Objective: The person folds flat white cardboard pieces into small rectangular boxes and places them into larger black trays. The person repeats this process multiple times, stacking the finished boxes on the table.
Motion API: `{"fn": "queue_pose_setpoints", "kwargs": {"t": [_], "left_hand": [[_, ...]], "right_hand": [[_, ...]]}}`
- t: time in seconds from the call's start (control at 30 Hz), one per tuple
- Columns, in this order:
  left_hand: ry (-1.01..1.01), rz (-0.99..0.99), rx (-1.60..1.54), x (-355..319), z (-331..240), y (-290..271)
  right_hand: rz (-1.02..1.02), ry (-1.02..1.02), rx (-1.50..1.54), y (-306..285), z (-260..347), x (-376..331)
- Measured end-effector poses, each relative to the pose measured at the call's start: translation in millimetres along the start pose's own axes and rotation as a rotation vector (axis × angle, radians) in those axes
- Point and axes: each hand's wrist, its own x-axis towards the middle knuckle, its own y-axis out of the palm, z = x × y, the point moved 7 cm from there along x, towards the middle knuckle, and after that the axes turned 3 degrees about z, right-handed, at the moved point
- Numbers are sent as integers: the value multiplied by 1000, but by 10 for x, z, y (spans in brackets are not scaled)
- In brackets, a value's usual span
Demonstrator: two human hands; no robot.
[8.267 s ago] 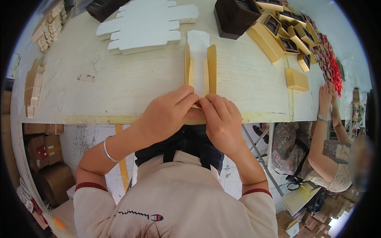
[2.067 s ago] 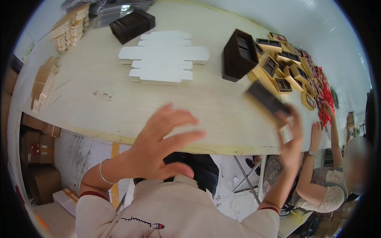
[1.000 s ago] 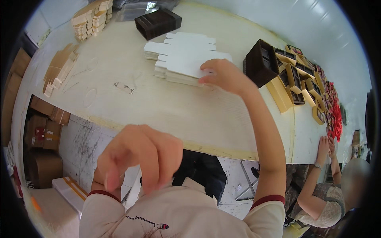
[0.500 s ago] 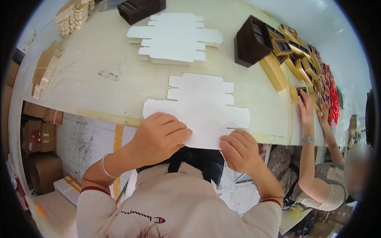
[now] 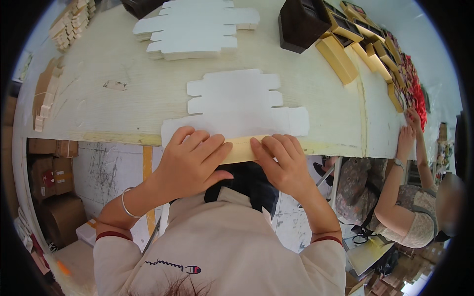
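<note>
A flat white cardboard box blank [image 5: 234,93] with notched side tabs lies at the table's front edge. Its near panel [image 5: 242,149] is folded up toward the far side, baring a pale gold outer face. My left hand [image 5: 195,158] grips the left end of that fold, fingers on top and the thumb sticking out below. On the other end, my right hand [image 5: 281,160] closes with its fingers curled over the blank. Under my fingers, parts of the crease are hidden.
Beyond the blank lies a stack of white blanks [image 5: 192,27]. Stacked dark brown trays [image 5: 302,24] stand right of it, beside gold boxes [image 5: 338,59]. A co-worker's hands [image 5: 409,128] are near red material [image 5: 420,98]. Tan card bundles [image 5: 45,93] lie at the left; cartons [image 5: 61,217] sit below.
The near panel has gone from flat to folded up, showing its gold side. My hands have come closer together along it. The co-worker's hands have moved away from a gold box toward the red material.
</note>
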Motion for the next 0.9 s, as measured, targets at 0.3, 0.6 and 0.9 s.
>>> {"fn": "queue_pose_setpoints", "kwargs": {"t": [0.3, 0.6, 0.9], "left_hand": [[-164, 265, -137, 277, 368, 82], [-336, 129, -154, 153, 139, -41], [-259, 303, -308, 499, 528, 154]], "right_hand": [[312, 323, 398, 82, -342, 394], [167, 738, 1221, 153, -22, 125], [264, 119, 113, -235, -31, -291]]}}
